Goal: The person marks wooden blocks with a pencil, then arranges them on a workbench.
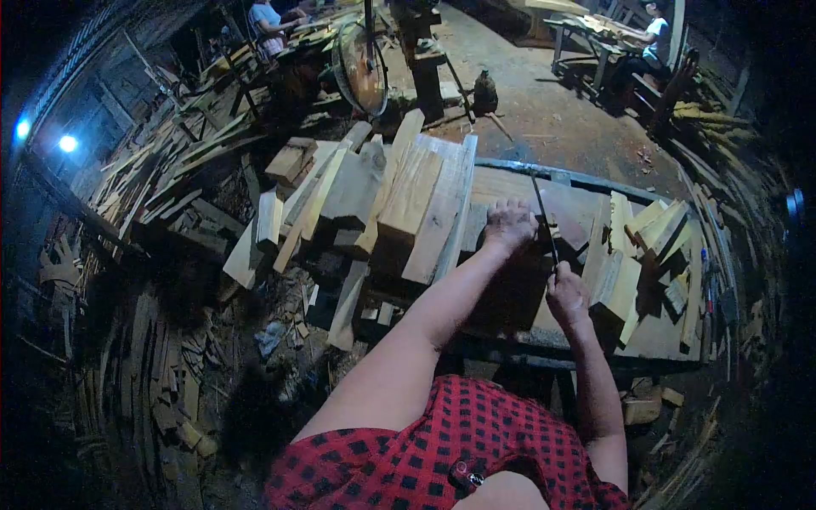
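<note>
1. Head view, the surface: we look down on a bench (pixel 595 180) with a wooden top and a dark metal rim. A thick stack of planks (pixel 425 200) covers its left part. Smaller blocks (pixel 637 242) lie heaped on its right part.
2. The room: it is a dim workshop with a bare dirt floor (pixel 552 119). Offcuts (pixel 161 183) lie piled over the ground to the left of the bench. Two lamps (pixel 66 143) glow on the far left wall. A round fan (pixel 361 64) stands beyond the planks, and a small dark thing (pixel 484 89) that we cannot make out sits on the floor near it.
3. Other people: one person (pixel 268 21) works at the top left, and another person (pixel 654 38) sits at a table (pixel 586 30) at the top right. Both are well apart from the bench.
4. Our left hand (pixel 510 225) rests knuckles up on the bench top, just beside the planks, fingers curled under. We cannot tell whether it holds anything.
5. Our right hand (pixel 567 296) is closed tight around the near end of a thin dark blade (pixel 544 221).
6. The blade slants up and away over the bench, passing just to the right of the left hand and between the planks and the blocks.
</note>
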Tool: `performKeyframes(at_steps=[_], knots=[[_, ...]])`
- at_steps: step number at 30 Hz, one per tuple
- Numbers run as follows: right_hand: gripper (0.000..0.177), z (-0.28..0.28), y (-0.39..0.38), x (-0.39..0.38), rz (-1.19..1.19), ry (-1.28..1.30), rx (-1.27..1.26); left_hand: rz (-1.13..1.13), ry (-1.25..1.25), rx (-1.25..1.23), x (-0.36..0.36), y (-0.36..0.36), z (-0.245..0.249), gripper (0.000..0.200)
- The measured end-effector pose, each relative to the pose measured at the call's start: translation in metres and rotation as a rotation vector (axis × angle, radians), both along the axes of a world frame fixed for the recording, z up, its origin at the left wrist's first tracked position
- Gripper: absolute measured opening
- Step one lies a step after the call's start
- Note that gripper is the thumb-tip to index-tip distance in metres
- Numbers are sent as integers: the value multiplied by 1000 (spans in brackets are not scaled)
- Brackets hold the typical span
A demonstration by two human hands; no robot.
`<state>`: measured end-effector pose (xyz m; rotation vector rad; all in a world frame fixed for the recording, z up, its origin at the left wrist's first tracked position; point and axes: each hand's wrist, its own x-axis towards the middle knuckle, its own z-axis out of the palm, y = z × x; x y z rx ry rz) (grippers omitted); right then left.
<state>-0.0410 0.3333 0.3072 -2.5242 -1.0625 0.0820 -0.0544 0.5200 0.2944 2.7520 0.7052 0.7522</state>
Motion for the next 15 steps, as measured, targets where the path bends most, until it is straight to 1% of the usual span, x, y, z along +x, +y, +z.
performKeyframes(at_steps=[1,3,5,7,10,12,14,15], knots=[[16,-2,-6,-2,-5,-8,14,16,1,1,-1,0,-2,26],[17,-11,-23,-13,18,-210,110,5,-19,13,0,1,-3,25],[19,-5,-52,-27,-7,2,-44,-11,-32,8,-2,2,-4,25],[17,-13,-84,-43,-25,31,-77,-3,-32,9,-4,-2,-1,25],[16,-22,-102,-53,-56,59,-136,6,-14,7,-2,0,-1,26],[16,-16,-97,-52,-70,59,-170,7,3,-4,-1,1,-1,27],[16,5,-66,-39,-80,39,-103,-2,-31,46,-2,0,-1,27],[17,5,-49,-22,-23,-15,-69,0,-29,50,-3,1,-1,27]])
